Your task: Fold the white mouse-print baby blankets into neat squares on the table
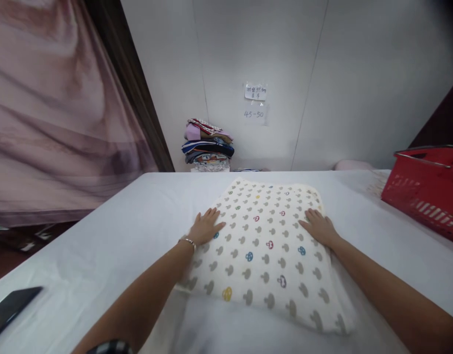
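A white cloth (265, 236) printed with grey and coloured mushrooms lies spread over the table in front of me. Its near edge is slightly blurred. On the cloth's left edge rests my left hand (206, 227), palm down with fingers spread; a bracelet circles that wrist. Near the cloth's far right corner, my right hand (319, 227) lies flat on the fabric with its fingers stretched out. Neither hand grips anything.
The cloth lies on a white-covered table (119, 236). A red basket (425, 191) with a metal handle stands at the right. Folded fabrics (207, 142) are piled by the wall behind. A dark flat device (12, 307) lies at the near left. A pink curtain (56, 113) hangs left.
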`<act>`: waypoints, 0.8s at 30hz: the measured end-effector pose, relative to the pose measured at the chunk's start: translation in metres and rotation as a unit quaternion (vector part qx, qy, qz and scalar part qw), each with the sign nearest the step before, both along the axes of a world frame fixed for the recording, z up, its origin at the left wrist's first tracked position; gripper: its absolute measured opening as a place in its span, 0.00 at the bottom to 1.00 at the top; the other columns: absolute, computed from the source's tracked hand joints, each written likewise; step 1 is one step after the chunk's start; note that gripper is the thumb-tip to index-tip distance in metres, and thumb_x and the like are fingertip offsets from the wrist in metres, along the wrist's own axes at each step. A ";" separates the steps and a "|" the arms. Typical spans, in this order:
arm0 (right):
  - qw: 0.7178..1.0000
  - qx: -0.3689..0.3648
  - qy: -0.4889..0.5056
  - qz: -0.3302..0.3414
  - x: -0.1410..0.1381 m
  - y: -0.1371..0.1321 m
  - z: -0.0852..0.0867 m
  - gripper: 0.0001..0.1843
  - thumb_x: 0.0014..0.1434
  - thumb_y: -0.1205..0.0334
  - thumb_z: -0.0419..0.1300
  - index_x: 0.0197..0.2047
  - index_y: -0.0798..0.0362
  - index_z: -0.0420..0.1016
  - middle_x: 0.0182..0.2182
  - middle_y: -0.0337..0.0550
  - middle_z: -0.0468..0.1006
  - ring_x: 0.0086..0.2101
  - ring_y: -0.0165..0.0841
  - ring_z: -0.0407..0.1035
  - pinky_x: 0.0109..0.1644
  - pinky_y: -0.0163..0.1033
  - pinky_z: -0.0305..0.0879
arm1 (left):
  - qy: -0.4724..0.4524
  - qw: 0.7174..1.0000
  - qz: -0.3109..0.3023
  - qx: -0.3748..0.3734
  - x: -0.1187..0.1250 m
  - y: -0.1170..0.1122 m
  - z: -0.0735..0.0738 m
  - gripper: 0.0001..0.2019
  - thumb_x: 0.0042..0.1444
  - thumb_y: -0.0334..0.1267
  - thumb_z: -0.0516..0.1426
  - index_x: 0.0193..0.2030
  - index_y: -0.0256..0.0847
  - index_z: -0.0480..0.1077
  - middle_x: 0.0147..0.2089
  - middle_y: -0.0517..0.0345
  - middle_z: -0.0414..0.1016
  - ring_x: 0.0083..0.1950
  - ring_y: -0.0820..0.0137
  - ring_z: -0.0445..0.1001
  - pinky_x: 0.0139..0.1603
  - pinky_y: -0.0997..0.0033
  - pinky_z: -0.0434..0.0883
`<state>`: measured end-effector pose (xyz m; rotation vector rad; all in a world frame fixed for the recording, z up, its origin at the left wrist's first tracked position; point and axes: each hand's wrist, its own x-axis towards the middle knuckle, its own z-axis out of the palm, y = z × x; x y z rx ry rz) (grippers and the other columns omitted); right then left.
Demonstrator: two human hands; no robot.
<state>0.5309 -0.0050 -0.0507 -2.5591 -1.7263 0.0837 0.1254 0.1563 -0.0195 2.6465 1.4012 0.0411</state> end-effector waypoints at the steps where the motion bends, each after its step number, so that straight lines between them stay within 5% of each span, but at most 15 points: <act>1: 1.000 -0.008 0.002 -0.002 -0.004 0.002 0.007 0.36 0.60 0.43 0.37 0.65 0.55 0.51 0.65 0.46 0.46 0.63 0.44 0.38 0.62 0.58 0.42 | -0.001 1.000 0.008 -0.006 -0.004 -0.007 -0.001 0.34 0.57 0.59 0.36 0.66 0.44 0.48 0.70 0.55 0.41 0.70 0.63 0.39 0.66 0.54 0.36; 5: 1.000 -0.005 0.004 0.025 -0.040 -0.022 0.023 0.37 0.61 0.43 0.35 0.66 0.57 0.49 0.65 0.50 0.46 0.64 0.46 0.37 0.62 0.57 0.40 | -0.020 0.999 0.024 -0.021 -0.008 -0.029 0.010 0.35 0.57 0.60 0.35 0.66 0.41 0.50 0.69 0.51 0.43 0.69 0.61 0.40 0.66 0.53 0.39; 9: 0.992 0.004 0.022 0.125 -0.085 -0.093 0.008 0.38 0.60 0.39 0.35 0.67 0.51 0.46 0.66 0.42 0.42 0.64 0.42 0.34 0.65 0.53 0.36 | -0.023 0.998 -0.035 0.043 -0.023 -0.060 0.011 0.35 0.57 0.61 0.37 0.64 0.41 0.52 0.69 0.51 0.46 0.69 0.62 0.41 0.66 0.53 0.37; 13: 0.991 0.027 0.035 0.126 -0.103 -0.145 -0.006 0.38 0.60 0.38 0.37 0.67 0.51 0.44 0.66 0.42 0.42 0.64 0.41 0.35 0.65 0.55 0.36 | -0.018 0.997 -0.053 0.058 -0.040 -0.080 -0.003 0.34 0.57 0.60 0.40 0.64 0.42 0.54 0.68 0.51 0.49 0.69 0.62 0.44 0.66 0.52 0.37; 20: 0.982 0.054 0.142 0.109 -0.104 -0.179 0.014 0.35 0.61 0.41 0.42 0.66 0.50 0.51 0.65 0.44 0.46 0.63 0.42 0.39 0.64 0.55 0.43 | -0.094 0.995 -0.003 0.017 -0.054 -0.086 0.008 0.29 0.60 0.55 0.40 0.63 0.42 0.56 0.68 0.53 0.50 0.68 0.63 0.46 0.66 0.56 0.45; 24: 0.952 0.142 0.165 0.217 -0.110 -0.224 0.012 0.30 0.61 0.49 0.51 0.65 0.44 0.53 0.64 0.41 0.51 0.62 0.40 0.47 0.62 0.48 0.53 | -0.110 0.984 0.109 0.092 -0.091 -0.105 0.012 0.26 0.59 0.51 0.44 0.60 0.40 0.61 0.65 0.49 0.56 0.66 0.60 0.52 0.64 0.56 0.49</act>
